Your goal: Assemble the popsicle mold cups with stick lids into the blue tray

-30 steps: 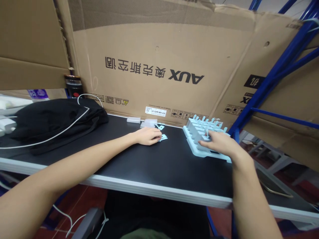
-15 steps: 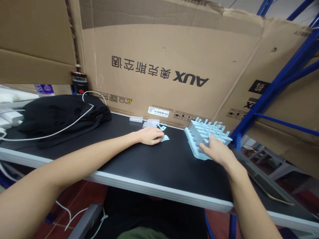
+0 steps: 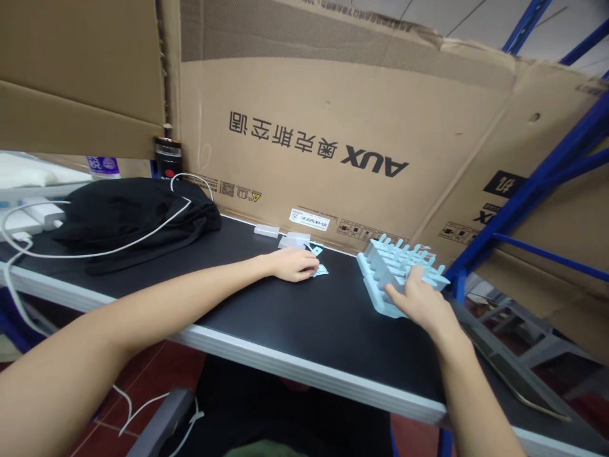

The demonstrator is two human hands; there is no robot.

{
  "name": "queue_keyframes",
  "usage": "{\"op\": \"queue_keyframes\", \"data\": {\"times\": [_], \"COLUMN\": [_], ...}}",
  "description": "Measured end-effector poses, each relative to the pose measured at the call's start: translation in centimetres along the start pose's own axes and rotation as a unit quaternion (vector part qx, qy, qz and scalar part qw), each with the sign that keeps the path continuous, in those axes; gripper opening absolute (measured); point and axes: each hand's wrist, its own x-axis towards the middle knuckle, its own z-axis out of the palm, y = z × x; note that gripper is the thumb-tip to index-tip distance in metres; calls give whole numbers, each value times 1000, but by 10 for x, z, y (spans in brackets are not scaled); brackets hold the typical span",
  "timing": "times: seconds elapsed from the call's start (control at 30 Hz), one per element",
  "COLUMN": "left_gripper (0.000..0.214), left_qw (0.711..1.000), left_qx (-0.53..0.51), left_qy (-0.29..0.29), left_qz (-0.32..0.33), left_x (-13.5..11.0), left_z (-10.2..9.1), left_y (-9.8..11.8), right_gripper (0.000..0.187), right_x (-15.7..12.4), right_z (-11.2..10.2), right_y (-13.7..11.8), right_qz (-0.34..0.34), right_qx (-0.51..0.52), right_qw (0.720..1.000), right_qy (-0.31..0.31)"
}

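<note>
**Hand and Part Positions at the Counter**

1. Left hand (image 3: 292, 263): it lies knuckles up on the black counter (image 3: 266, 317), near the middle and toward the far edge. The fingers curl down onto small pale blue pieces (image 3: 321, 271), which lie flat on the counter and show just right of the fingertips. Whether the fingers pinch a piece or only rest on it cannot be told.

2. Right hand (image 3: 419, 299): it rests on the near right part of a pale blue tray (image 3: 387, 270). The fingers lie over the top of the tray and the thumb sits at its near edge. Whether this is a firm grip cannot be told.

3. Tray: it stands on the right part of the counter, close to a blue rack (image 3: 533, 190). Rows of upright pale blue stems rise from it.

4. Surroundings: two small white blocks (image 3: 294, 240) lie just beyond the left hand, against a large cardboard box (image 3: 333, 114) that stands along the far edge. A black cloth (image 3: 124, 212) lies at the far left of the counter, with a white cable (image 3: 114, 247) across it. A dark bottle (image 3: 167, 160) stands behind the cloth.
</note>
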Motion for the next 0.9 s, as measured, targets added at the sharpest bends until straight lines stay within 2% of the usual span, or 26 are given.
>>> {"op": "queue_keyframes", "data": {"times": [0.07,0.13,0.2,0.27,0.33,0.37,0.43,0.5,0.57,0.67,0.77,0.83,0.9], "left_gripper": [11,12,12,13,13,13,15,19,22,29,33,31,30], "left_qw": [1000,1000,1000,1000,1000,1000,1000,999,993,978,961,952,949], "left_qx": [-7,-12,-15,-16,-15,-12,4,40,82,116,110,89,66], "left_qy": [5,5,0,-2,-3,-3,2,21,53,91,94,78,52], "left_qz": [1,1,-1,-4,-4,-2,-2,-20,-62,-148,-236,-282,-305], "left_x": [0,0,0,0,0,0,0,0,-1,-5,-10,-13,-14], "left_z": [0,0,0,0,1,1,0,-2,-3,0,7,11,14], "left_y": [0,-1,-1,-2,-2,-2,-2,-2,-6,-19,-34,-41,-44], "right_gripper": [81,87,87,77,59,50,36,28,26,32,42,45,45], "right_x": [-4,-8,-13,-16,-19,-20,-22,-23,-18,7,47,71,87], "right_z": [-4,-11,-19,-22,-16,-10,7,26,40,54,65,73,80], "right_y": [0,-1,-4,-10,-21,-29,-47,-66,-82,-100,-115,-124,-130], "right_qz": [17,42,72,82,25,-34,-190,-336,-411,-412,-363,-332,-317], "right_qx": [12,27,39,56,85,100,122,136,159,189,196,196,191], "right_qw": [1000,998,989,966,943,938,932,911,885,876,895,912,926], "right_qy": [7,41,123,239,320,330,282,196,149,163,170,140,79]}}
